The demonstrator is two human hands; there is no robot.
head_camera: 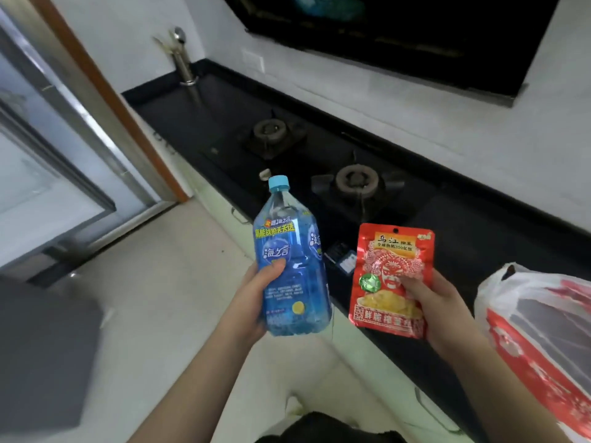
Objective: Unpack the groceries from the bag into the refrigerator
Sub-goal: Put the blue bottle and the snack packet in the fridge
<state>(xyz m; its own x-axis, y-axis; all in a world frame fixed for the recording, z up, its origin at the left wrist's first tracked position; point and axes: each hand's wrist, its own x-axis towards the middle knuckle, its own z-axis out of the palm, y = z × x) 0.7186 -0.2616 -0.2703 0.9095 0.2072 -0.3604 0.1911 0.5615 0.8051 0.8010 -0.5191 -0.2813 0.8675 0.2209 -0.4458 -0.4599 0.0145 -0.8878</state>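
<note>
Bottle (292, 266) left of packet (391, 282); bag (540, 318) on counter (473, 251), right.

1. The bottle (292, 266) in the left hand (256, 295) is clear blue plastic, glossy, with a smooth pale blue plastic cap (277, 182) well above the grip and a shiny printed film label under the thumb.
2. The packet (391, 279) in the right hand (438, 310) is glossy red foil-like plastic, crinkled and catching light beside the fingers.
3. The bag (537, 330), just right of that hand, is thin, translucent white plastic with red print, wrinkled.
4. The counter (473, 251) beyond both hands is black and glossy.
5. The burners (356, 182) look like dull, rough metal.
6. The pipe (182, 59), far beyond the bottle, is shiny bare metal.
</note>
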